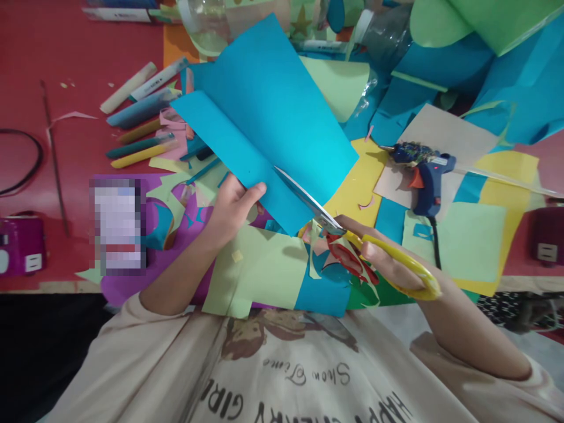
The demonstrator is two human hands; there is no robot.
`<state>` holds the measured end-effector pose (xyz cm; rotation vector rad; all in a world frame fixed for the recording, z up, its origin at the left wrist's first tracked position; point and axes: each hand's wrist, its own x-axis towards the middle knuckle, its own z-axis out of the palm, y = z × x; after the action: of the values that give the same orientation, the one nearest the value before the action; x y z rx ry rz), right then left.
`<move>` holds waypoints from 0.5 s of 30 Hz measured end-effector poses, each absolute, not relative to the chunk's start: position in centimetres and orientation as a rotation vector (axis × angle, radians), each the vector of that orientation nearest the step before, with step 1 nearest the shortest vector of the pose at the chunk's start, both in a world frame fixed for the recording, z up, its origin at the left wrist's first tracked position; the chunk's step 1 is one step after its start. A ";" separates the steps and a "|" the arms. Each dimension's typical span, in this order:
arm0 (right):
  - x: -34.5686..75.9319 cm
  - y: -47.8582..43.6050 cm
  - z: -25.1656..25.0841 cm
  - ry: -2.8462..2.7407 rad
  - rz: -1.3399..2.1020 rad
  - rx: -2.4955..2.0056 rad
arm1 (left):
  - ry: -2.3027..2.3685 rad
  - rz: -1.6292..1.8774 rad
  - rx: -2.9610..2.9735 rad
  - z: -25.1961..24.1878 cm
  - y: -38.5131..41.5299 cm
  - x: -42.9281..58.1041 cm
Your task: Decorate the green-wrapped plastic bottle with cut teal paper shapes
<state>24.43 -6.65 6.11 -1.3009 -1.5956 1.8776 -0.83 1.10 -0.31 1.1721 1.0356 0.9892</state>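
Observation:
My left hand (231,205) pinches the near edge of a folded blue sheet of paper (268,111) and holds it up over the table. My right hand (388,258) grips yellow-handled scissors (352,238). Their blades point up and left and bite into the lower edge of the blue sheet. Under both hands lie light-green (259,270), blue and yellow paper pieces.
A blue glue gun (423,170) lies to the right on a beige sheet, its cord running toward me. Several pens and glue sticks (141,126) lie at the left on the red table (44,70). More blue and green sheets pile up at the back right.

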 end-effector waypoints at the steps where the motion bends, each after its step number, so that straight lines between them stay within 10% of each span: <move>1: 24.4 -6.6 6.0 -1.574 1.895 -1.302 | 1.032 0.991 1.171 -0.3 1.1 -0.8; 15: 24.2 -7.0 4.4 -1.590 1.823 -1.260 | 1.092 0.962 1.187 0.0 1.1 -1.0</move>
<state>24.24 -6.96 4.44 -1.2602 -1.5898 1.8228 -0.97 1.11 0.03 1.1871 1.0922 0.9620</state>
